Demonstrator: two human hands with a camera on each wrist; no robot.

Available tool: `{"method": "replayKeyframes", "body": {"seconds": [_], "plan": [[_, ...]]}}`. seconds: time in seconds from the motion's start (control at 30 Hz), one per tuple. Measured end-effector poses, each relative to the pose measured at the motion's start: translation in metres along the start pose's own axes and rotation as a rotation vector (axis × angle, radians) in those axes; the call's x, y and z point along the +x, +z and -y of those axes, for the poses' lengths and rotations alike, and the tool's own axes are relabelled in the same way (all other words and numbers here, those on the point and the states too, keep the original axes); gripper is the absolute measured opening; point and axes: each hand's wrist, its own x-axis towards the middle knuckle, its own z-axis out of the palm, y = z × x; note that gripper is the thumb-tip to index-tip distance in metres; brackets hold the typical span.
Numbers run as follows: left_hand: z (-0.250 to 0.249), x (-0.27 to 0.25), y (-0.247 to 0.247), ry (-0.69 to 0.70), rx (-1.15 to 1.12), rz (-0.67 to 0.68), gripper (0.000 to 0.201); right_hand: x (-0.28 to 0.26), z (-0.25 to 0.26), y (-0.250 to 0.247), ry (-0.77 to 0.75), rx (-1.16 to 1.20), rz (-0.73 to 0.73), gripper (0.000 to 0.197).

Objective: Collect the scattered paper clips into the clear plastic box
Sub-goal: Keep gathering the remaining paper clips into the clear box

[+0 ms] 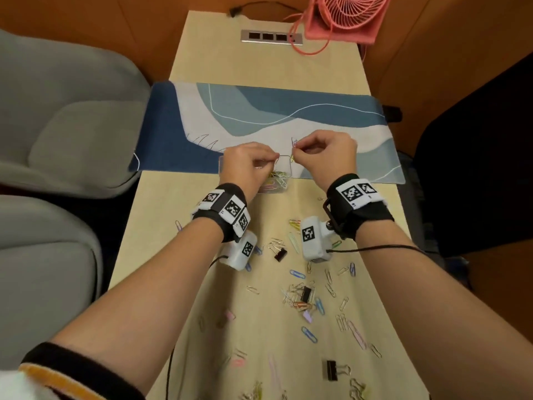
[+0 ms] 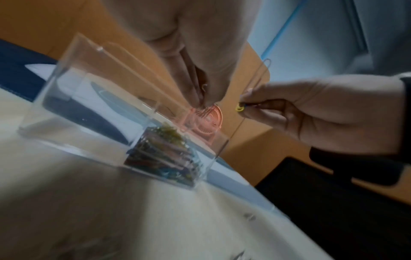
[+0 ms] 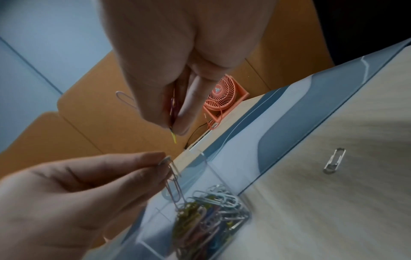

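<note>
The clear plastic box stands at the near edge of the blue mat, with a heap of coloured paper clips in it. My left hand hovers over the box and pinches silver paper clips that dangle into it. My right hand is just right of the box rim, pinching a small bunch of clips; a yellow clip and a silver clip stick out. Both hands also show in the left wrist view: left hand, right hand, box. Many loose clips lie on the wooden table nearer me.
Black binder clips lie among the loose clips. One silver clip rests right of the box. A pink fan and a socket strip sit at the table's far end. Grey seats stand on the left.
</note>
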Motion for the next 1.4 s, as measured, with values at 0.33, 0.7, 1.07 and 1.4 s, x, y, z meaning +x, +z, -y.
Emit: {"method": "replayKeyframes", "body": {"seconds": [0.33,0.7,1.07,1.4], "plan": [[0.011,-0.008,-0.007,0.040,0.115,-0.026,0.029,0.007,-0.007,0.018,-0.167,-0.299,0.185,0.005],[0.009,-0.056,-0.059,-0.028,0.083,-0.159,0.033,0.006,0.010,0.038,-0.257,-0.728,0.456,0.034],[0.019,-0.204,-0.111,-0.231,0.161,0.133,0.034,-0.127,0.022,0.014,-0.169,-0.621,0.542,0.040],[0.010,-0.295,-0.114,-0.171,0.467,0.547,0.054,-0.262,-0.002,0.028,-0.320,-0.813,0.833,0.053]]}}
